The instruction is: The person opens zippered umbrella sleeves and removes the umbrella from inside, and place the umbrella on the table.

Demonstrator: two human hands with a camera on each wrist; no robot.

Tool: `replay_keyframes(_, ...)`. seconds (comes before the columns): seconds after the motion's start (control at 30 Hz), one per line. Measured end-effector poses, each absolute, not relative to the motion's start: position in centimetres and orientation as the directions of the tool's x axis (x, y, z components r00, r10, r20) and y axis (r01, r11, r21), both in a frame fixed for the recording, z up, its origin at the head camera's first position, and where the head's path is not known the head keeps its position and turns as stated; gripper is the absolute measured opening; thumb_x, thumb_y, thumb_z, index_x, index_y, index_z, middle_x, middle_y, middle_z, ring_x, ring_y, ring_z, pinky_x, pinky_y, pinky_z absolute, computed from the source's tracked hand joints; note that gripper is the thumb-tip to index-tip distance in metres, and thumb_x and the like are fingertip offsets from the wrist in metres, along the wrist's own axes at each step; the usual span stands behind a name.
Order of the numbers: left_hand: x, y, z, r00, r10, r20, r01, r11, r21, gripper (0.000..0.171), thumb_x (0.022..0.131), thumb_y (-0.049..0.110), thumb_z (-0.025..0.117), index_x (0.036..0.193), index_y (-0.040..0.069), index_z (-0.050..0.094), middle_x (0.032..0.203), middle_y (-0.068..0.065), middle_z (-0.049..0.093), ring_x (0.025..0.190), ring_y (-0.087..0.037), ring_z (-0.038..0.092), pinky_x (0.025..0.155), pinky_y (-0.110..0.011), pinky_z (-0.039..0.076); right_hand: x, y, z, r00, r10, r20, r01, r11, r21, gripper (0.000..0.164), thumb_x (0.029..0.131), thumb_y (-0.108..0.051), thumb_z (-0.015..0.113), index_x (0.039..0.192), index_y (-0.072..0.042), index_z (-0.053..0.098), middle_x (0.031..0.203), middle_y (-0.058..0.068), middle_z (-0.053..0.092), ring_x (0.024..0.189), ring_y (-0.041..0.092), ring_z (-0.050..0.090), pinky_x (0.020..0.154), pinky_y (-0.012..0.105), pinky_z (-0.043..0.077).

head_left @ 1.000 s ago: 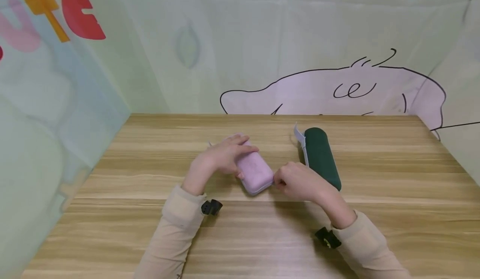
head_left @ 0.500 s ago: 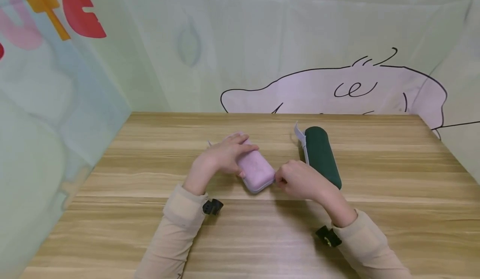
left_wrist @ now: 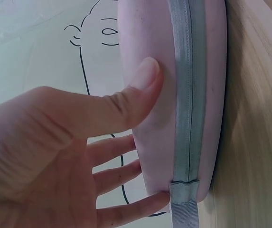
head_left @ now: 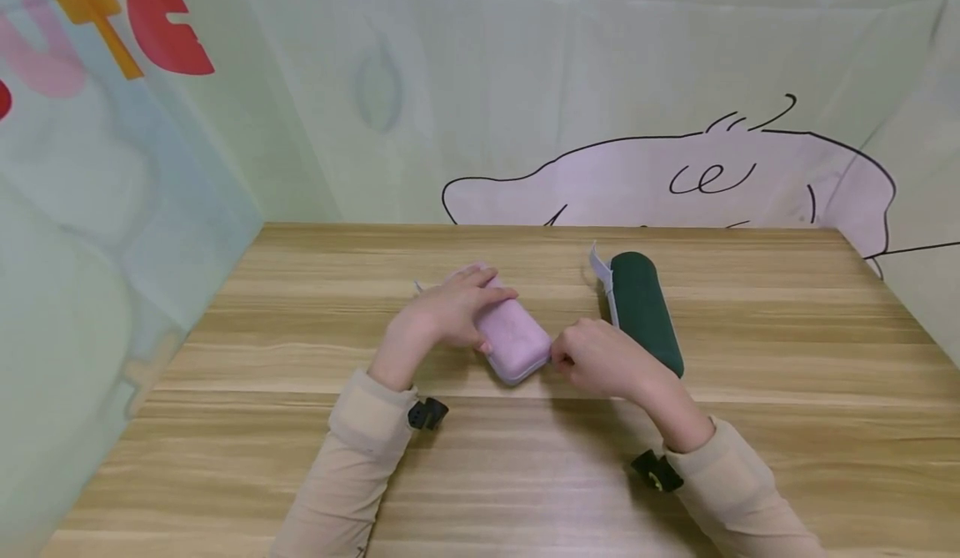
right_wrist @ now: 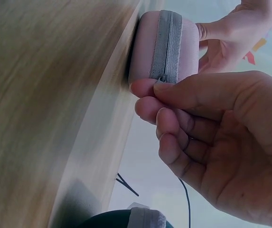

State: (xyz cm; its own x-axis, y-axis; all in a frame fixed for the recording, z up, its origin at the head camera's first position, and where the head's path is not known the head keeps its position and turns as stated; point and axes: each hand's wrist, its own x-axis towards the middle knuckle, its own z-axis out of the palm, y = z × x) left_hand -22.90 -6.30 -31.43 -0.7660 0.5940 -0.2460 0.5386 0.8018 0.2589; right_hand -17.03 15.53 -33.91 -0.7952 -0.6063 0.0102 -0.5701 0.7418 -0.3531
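Observation:
A pink zippered case (head_left: 517, 345) lies on the table, slanting away from me in the head view. My left hand (head_left: 446, 308) holds it, fingers across the top and thumb along the near side. The left wrist view shows a closed grey zipper (left_wrist: 189, 95) along the case's side, with a fabric tab (left_wrist: 184, 209) at one end. At the case's near right corner, my right hand (head_left: 600, 358) has its fingers curled. Its thumb and index finger pinch the zipper pull at the slider (right_wrist: 162, 79); the pull itself is mostly hidden by the fingertips.
Just right of my right hand lies a dark green zippered case (head_left: 645, 312), with a light grey strap (head_left: 599, 268) sticking up at its far end. The wooden table (head_left: 337, 249) ends at a printed cloth backdrop (head_left: 480, 82).

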Motion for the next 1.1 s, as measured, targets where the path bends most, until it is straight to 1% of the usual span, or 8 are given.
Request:
replay_keyframes(0.37, -22.81, -6.05, -31.40, -0.777, 0.575, -0.257, 0.522, 0.816, 0.247, 0.079, 0.075, 0.027, 0.081, 0.145, 0.023, 0.044, 0.160, -0.014, 0.023, 0.149, -0.034, 0.014, 0.117, -0.052, 0.023, -16.99, 15.51, -33.89, -0.800, -0.600, -0.011, -0.557, 0.749, -0.358, 0.042, 0.078, 0.004, 0.058, 0.053, -0.020, 0.035, 0.055, -0.010, 0.022, 0.053, 0.004, 0.021, 0.049, 0.019, 0.016)
replay_keyframes(0.67, -22.92, -5.92, -31.55, -0.776, 0.579, -0.250, 0.533, 0.814, 0.230, 0.080, 0.075, 0.028, 0.081, 0.145, 0.021, 0.044, 0.159, -0.015, 0.024, 0.149, -0.035, 0.016, 0.119, -0.051, 0.020, -17.00, 15.52, -33.98, -0.798, -0.602, -0.001, -0.562, 0.746, -0.358, 0.042, 0.077, 0.006, 0.057, 0.053, -0.020, 0.034, 0.056, -0.010, 0.021, 0.053, 0.004, 0.020, 0.049, 0.019, 0.016)
replay_keyframes(1.1, -22.69, -5.87, -31.39, -0.782, 0.575, -0.239, 0.536, 0.817, 0.211, 0.079, 0.074, 0.029, 0.081, 0.144, 0.021, 0.045, 0.158, -0.016, 0.027, 0.148, -0.037, 0.019, 0.119, -0.050, 0.020, -16.96, 15.38, -33.97, -0.800, -0.599, 0.002, -0.561, 0.748, -0.355, 0.041, 0.078, 0.007, 0.057, 0.053, -0.018, 0.036, 0.057, -0.010, 0.021, 0.054, 0.004, 0.020, 0.049, 0.019, 0.016)
